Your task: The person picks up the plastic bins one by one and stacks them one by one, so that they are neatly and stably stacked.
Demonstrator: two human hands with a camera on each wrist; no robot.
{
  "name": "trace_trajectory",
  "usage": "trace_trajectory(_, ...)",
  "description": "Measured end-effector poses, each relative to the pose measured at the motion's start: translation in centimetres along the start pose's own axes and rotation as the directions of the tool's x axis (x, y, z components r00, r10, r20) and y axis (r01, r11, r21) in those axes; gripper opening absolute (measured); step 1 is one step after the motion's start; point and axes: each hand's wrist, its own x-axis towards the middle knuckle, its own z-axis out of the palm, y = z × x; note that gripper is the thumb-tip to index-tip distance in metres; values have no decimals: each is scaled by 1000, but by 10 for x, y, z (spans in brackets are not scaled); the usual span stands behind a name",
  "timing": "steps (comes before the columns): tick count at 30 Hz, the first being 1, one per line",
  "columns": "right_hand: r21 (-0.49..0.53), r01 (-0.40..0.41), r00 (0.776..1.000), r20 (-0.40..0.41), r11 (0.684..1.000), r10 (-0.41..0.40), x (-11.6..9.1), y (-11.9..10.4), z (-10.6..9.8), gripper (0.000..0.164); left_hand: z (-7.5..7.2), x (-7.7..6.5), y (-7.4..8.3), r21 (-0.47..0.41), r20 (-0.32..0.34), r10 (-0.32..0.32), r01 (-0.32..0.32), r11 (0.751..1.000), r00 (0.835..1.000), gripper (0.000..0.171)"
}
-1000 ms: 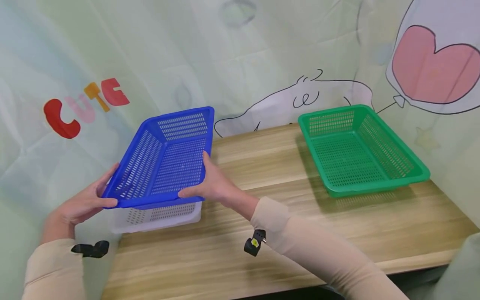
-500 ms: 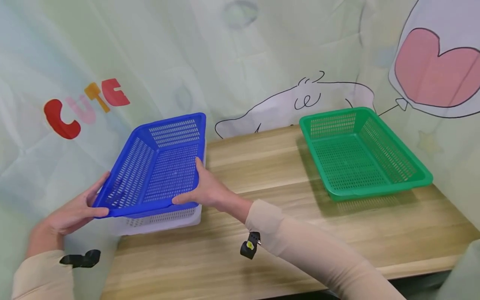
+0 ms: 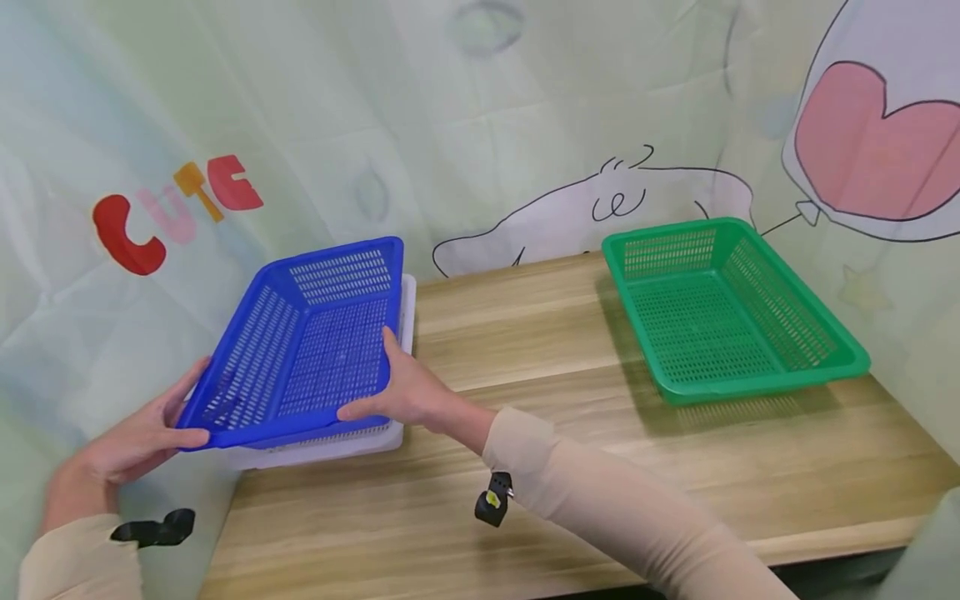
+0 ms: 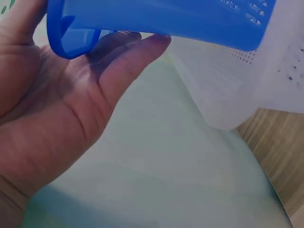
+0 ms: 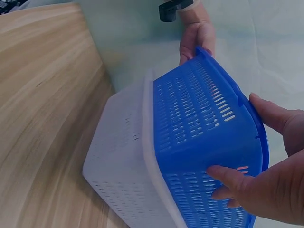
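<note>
Both hands hold a blue slotted plastic basket point(image 3: 341, 350) at its near end, on the left of the table. My left hand point(image 3: 138, 433) grips the near left corner, thumb on the rim and fingers beneath it. At the near right corner, my right hand point(image 3: 408, 390) has its thumb on the rim and its fingers against the outer wall point(image 5: 190, 161). Under the blue basket is a white perforated basket point(image 3: 322, 454), mostly covered in the head view. In the right wrist view, the blue basket's lower part is within the white rim point(image 5: 151, 137), its upper walls standing above it.
A green slotted basket point(image 3: 697, 325) stands at the right of the wooden table point(image 3: 510, 350). A printed curtain point(image 3: 337, 125) hangs behind the table and along its left side. The table's front edge point(image 3: 585, 587) runs along the bottom.
Both hands have lowered the blue basket and brought it left and nearer, down into the white basket. More of the white rim shows on the right. The green basket stays in place.
</note>
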Motion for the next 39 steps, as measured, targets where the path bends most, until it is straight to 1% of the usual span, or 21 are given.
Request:
trace_trajectory(6, -12, 10, 1000, 3, 1000, -10, 1, 8, 5, 128, 5, 1, -8, 49, -37, -39, 41, 998, 999, 102)
trace_trajectory(9, 4, 41, 999, 12, 999, -41, 3, 13, 7, 130, 10, 1, -15, 66, -53, -42, 46, 997, 998, 105)
trace_trajectory(11, -8, 42, 999, 15, 999, -41, 3, 19, 8, 131, 14, 3, -22, 62, -54, -42, 45, 997, 998, 107)
trace_trajectory(15, -48, 27, 999, 40, 998, -25, 5, 30, 11, 131, 24, 4, -36, 25, -51, -33, 34, 999, 998, 108)
trace_trajectory(17, -62, 37, 998, 53, 997, -34, 5, 36, 11, 130, 27, 5, -42, 2, -43, -26, 27, 1000, 999, 107)
trace_trajectory(19, -46, 77, 995, 62, 996, -74, 7, 42, 10, 127, 30, 7, -45, -24, -35, -23, 23, 999, 999, 106)
trace_trajectory(21, -36, 123, 991, 64, 992, -120, 9, 47, 9, 123, 30, 9, -49, -48, -13, -12, 12, 999, 1000, 104)
trace_trajectory(24, -39, 201, 978, 67, 979, -198, 14, 54, 7, 117, 31, 12, -52, -89, 20, -2, 4, 996, 1000, 103)
trace_trajectory(26, -73, 219, 974, 74, 973, -213, 15, 59, 7, 115, 31, 14, -53, -103, 43, 14, -9, 995, 999, 102)
trace_trajectory(30, -116, 204, 977, 80, 972, -196, 17, 73, 7, 115, 31, 18, -55, -111, 53, 18, -12, 994, 998, 103)
trace_trajectory(32, -98, 232, 972, 72, 968, -225, 19, 79, 7, 115, 32, 20, -55, -120, 53, 14, -8, 993, 998, 104)
trace_trajectory(35, -34, 263, 964, 58, 964, -260, 20, 83, 8, 121, 34, 20, -58, -133, 43, 1, 5, 991, 999, 107)
trace_trajectory(37, -2, 223, 974, 47, 975, -222, 18, 84, 8, 123, 38, 20, -60, -142, 31, 0, 5, 990, 1000, 108)
trace_trajectory(39, 9, 141, 989, 35, 990, -141, 16, 85, 7, 123, 43, 22, -62, -146, 21, 5, -2, 989, 1000, 107)
